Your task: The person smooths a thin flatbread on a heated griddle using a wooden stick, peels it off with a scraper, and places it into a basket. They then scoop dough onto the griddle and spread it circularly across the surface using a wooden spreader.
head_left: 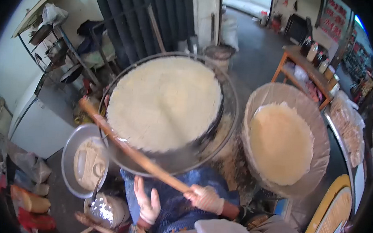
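Note:
My right hand (206, 199), in a thin glove, is wrapped round the lower end of a long wooden stick (139, 157). The stick slants up to the left, over the near rim of a round metal ring (233, 119) and the griddle inside it. A wide, thin, pale pancake (166, 102) covers the griddle, its edge slightly ragged. My left hand (147, 204), also gloved, is below the stick with fingers apart and holds nothing. Just left, a metal basin (69, 165) contains pale batter and a ladle (97, 175).
On the right stands a lined basket (256, 99) with round pale sheets (281, 143) inside. A lidded-looking bucket (110, 212) is by my left side. Bottles stand on a wooden table (305, 59) at the back right. Shelves with pots (57, 51) are at the left wall.

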Motion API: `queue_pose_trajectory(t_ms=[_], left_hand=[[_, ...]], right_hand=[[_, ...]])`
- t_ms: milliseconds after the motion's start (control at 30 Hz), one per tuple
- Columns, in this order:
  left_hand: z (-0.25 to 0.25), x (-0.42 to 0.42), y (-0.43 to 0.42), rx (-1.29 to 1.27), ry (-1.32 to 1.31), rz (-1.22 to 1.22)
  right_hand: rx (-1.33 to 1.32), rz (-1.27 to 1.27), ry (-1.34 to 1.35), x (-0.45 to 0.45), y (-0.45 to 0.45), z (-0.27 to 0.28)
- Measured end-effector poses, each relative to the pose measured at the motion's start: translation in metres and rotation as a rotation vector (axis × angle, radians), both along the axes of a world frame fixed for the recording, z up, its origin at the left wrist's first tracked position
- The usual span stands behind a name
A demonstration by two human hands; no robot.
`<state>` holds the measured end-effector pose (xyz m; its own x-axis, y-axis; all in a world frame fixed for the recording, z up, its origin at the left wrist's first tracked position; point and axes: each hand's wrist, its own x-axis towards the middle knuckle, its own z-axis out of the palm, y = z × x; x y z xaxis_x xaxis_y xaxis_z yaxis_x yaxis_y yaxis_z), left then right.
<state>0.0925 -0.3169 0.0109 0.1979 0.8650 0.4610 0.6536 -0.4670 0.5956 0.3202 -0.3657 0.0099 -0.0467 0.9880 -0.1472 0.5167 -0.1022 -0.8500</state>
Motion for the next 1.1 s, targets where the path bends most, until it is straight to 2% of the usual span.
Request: queue_pose_trajectory(t_ms=[67,133,200,267,400,467,500,567,667,767,900,933,1033,1067,1100], left_hand=[[0.029,0.007,0.028,0.152,0.206,-0.197],[0.070,0.040,0.064,0.024,0.484,-0.321],[0.041,0.061,0.101,0.116,0.586,-0.433],[0.042,0.106,0.129,0.152,0.612,-0.595],[0.038,0.212,0.190,0.301,0.477,-0.801],[0.022,0.261,0.220,0.298,0.551,-0.843],[0.007,0.275,0.235,0.172,0.722,-0.844],[-0.013,0.282,0.267,0.127,0.866,-0.785],[-0.012,0.255,0.321,0.033,0.893,-0.736],[-0.023,0.196,0.361,0.001,0.824,-0.584],[-0.024,0.115,0.385,-0.014,0.775,-0.426],[-0.026,0.096,0.388,-0.023,0.770,-0.392],[-0.031,0.033,0.392,-0.012,0.742,-0.338],[-0.032,0.010,0.388,-0.016,0.726,-0.322],[-0.031,-0.013,0.383,-0.017,0.712,-0.307]], right_hand=[[-0.157,-0.062,0.066,0.022,-0.027,-0.018],[-0.184,-0.106,0.218,0.042,-0.052,-0.005],[-0.234,-0.197,0.366,0.063,-0.076,0.003],[-0.197,-0.278,0.457,0.078,-0.101,-0.001],[-0.276,-0.687,0.650,0.087,-0.118,-0.007],[-0.366,-0.704,0.860,0.091,-0.097,0.022],[-0.411,-0.710,0.966,0.091,-0.081,0.034],[-0.360,-0.637,1.114,0.089,-0.049,0.027],[-0.376,-0.495,1.287,0.093,-0.003,0.008],[-0.446,-0.388,1.382,0.086,0.045,-0.002],[-0.475,-0.223,1.319,0.059,0.096,-0.009],[-0.492,-0.256,1.286,0.049,0.106,-0.005],[-0.477,-0.133,1.106,0.022,0.123,-0.004],[-0.514,-0.122,1.128,0.011,0.125,-0.016],[-0.544,-0.095,1.020,0.000,0.128,-0.013]])
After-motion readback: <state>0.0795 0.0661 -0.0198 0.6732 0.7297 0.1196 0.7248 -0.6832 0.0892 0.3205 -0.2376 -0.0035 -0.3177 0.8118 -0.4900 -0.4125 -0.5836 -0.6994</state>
